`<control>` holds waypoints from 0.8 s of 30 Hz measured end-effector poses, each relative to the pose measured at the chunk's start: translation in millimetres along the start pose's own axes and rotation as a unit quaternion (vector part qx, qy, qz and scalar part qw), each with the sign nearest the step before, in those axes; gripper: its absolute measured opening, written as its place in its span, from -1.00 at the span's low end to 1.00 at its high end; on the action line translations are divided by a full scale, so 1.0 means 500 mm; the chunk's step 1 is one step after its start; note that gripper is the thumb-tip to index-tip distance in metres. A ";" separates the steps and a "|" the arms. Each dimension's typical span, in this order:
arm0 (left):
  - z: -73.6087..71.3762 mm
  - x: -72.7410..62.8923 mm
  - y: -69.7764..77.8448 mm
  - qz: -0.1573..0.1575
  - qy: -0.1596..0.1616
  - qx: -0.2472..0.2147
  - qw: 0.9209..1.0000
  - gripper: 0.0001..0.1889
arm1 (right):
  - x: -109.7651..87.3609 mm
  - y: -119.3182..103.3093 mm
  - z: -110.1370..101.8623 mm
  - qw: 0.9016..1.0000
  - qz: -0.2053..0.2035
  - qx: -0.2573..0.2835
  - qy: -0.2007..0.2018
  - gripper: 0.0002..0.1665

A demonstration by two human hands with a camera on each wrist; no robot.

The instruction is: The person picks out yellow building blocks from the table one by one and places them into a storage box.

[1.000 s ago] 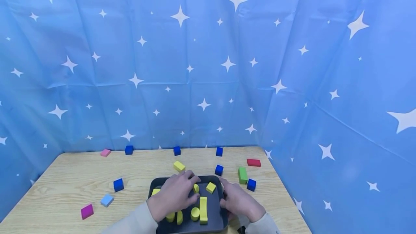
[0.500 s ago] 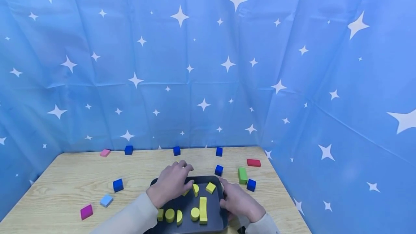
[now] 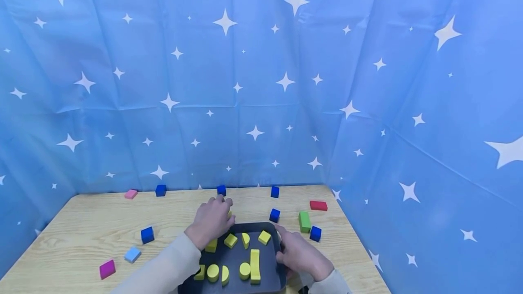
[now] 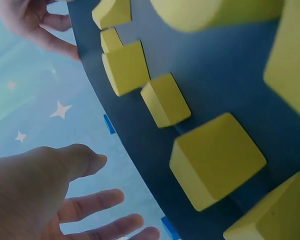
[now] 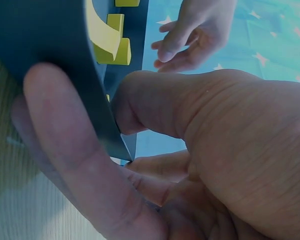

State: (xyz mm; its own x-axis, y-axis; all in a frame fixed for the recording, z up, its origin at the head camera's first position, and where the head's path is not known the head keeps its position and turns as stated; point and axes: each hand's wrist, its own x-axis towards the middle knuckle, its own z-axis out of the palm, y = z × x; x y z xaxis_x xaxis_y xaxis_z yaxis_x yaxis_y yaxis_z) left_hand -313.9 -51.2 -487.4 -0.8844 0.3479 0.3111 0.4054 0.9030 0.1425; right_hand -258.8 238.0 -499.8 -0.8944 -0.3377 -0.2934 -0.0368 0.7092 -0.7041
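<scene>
My right hand [image 3: 302,253] grips the right wall of a dark tray [image 3: 267,227]; in the right wrist view its thumb [image 5: 155,100] is inside the rim and fingers lie along the outer wall. Several yellow blocks lie in the tray, among them a long curved-top block [image 3: 255,267], a cylinder [image 3: 213,273] and a half-round [image 3: 225,275]. Past the tray's back left corner my left hand [image 3: 210,223] reaches over a yellow block [image 3: 229,214], mostly hidden by it. In the left wrist view the left hand's fingers [image 4: 97,202] are spread apart from the thumb, with nothing between them.
Blue cubes [image 3: 147,235] are scattered over the wooden table [image 3: 102,217]. A light blue block [image 3: 132,254] and a purple block [image 3: 107,269] lie left, a pink one [image 3: 131,194] back left. Green [image 3: 304,222] and red [image 3: 318,206] blocks lie right. A starry curtain [image 3: 245,80] hangs behind.
My left hand has moved from above the tray to beyond its back left edge, over the yellow block on the table. The right hand stays on the tray's wall.
</scene>
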 end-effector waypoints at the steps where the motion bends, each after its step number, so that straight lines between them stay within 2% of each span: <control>1: 0.000 0.002 -0.002 -0.005 -0.001 0.003 1.000 -0.71 | 0.000 0.000 0.000 1.000 0.002 0.000 0.000 -0.02; 12: 0.008 0.026 -0.024 -0.041 -0.039 -0.006 0.998 -0.76 | 0.001 0.005 0.001 1.000 0.010 0.010 -0.001 -0.02; 24: 0.021 0.047 -0.030 -0.083 -0.096 -0.005 0.992 -0.60 | 0.004 0.004 0.000 1.000 0.010 0.010 -0.002 -0.02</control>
State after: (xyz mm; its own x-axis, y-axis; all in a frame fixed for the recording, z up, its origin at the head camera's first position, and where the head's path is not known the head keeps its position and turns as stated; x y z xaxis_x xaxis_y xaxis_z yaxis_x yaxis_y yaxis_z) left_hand -343.3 -53.7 -491.9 -0.9664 0.2376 0.0980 0.2524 0.9496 0.1860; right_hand -260.8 238.7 -501.9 -0.8929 -0.3257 -0.3107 -0.0092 0.7033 -0.7109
